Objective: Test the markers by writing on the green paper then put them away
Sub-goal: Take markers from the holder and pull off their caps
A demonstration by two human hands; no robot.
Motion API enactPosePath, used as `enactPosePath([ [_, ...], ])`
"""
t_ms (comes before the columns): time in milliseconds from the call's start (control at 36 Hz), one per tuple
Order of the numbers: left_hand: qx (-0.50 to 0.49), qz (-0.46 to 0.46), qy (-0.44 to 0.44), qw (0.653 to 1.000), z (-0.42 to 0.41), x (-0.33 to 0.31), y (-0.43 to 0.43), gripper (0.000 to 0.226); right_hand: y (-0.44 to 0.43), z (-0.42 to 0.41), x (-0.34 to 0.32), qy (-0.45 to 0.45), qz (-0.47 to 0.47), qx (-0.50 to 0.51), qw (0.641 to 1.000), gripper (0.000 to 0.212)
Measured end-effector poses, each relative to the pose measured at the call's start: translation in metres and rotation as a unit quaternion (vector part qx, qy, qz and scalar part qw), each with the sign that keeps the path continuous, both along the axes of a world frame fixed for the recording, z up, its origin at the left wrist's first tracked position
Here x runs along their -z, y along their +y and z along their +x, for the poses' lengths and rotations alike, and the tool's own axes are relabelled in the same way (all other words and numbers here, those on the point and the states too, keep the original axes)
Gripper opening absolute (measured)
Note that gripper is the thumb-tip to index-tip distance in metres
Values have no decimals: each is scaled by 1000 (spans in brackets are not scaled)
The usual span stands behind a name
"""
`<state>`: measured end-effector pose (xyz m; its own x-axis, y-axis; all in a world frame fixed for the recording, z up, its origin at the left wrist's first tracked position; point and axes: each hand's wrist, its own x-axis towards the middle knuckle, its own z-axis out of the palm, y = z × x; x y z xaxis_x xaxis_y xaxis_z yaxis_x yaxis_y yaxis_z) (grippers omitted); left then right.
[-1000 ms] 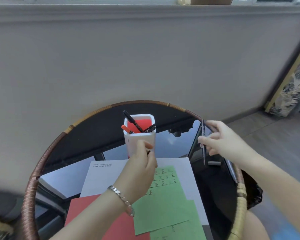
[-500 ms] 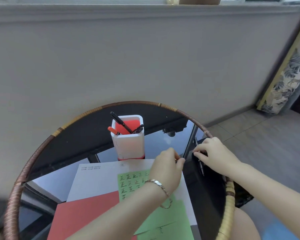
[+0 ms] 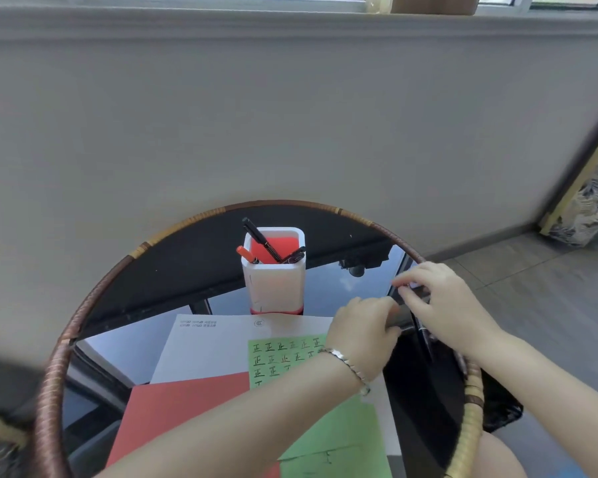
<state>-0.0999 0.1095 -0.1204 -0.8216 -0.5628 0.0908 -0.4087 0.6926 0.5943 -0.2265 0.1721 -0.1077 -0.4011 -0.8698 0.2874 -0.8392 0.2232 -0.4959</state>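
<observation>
Head view: right hand (image 3: 453, 305) pinches a dark marker (image 3: 423, 334), left hand (image 3: 363, 334) curled beside.

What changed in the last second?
The right hand brought the black marker down from upright to the right edge of the table, still gripping it. The left hand left the pen holder and moved right to meet it. Pen holder and green paper stayed put.

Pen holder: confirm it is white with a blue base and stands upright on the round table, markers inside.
Not quite. The head view shows the pen holder white with a red base, not blue. It does stand upright on the round table, markers inside.
</observation>
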Motion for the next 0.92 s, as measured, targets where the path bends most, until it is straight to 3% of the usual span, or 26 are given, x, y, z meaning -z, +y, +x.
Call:
enactPosePath([
  [194,-87,-48,71,992,72,-24,-31,24,-44,57,-41,-44,-23,-35,998,9],
  [361,-179,-76,87,977,124,-33,-53,18,-79,89,-48,-48,11,-2,999,31],
  [472,-200,-90,87,972,144,-37,-57,19,-90,97,-46,-34,-2,29,999,31],
  [639,-190,-102,121,969,147,-41,-55,22,-85,95,-51,-104,-111,8,988,13],
  [778,-163,-109,201,960,135,-43,-55,34,-59,102,-78,-94,-316,-3,944,13],
  [917,-146,-133,245,949,119,-51,-50,49,-29,107,-98,-236,-364,-36,900,14],
])
